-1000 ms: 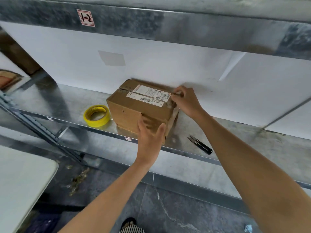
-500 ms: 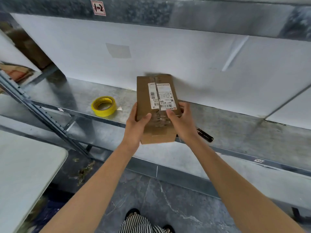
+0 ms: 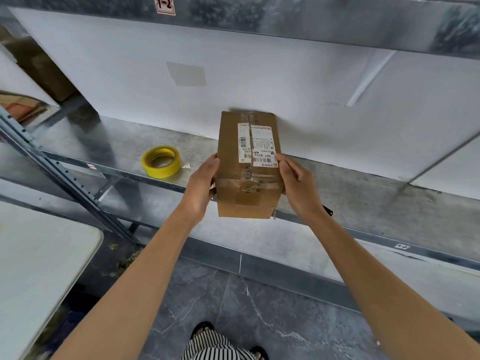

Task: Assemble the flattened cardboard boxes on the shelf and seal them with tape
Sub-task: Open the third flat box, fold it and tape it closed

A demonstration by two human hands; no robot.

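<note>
The left hand (image 3: 202,188) and right hand (image 3: 298,189) each had a grip curled round the box (image 3: 248,162). It looked built; the next move likely needed the yellow tape (image 3: 161,161).

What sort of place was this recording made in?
Most likely a storeroom or small warehouse packing area. Galvanised metal shelving bears a location tag; the left hand and right hand hold a cardboard box with shipping labels; a yellow tape roll lies on the shelving.
</note>
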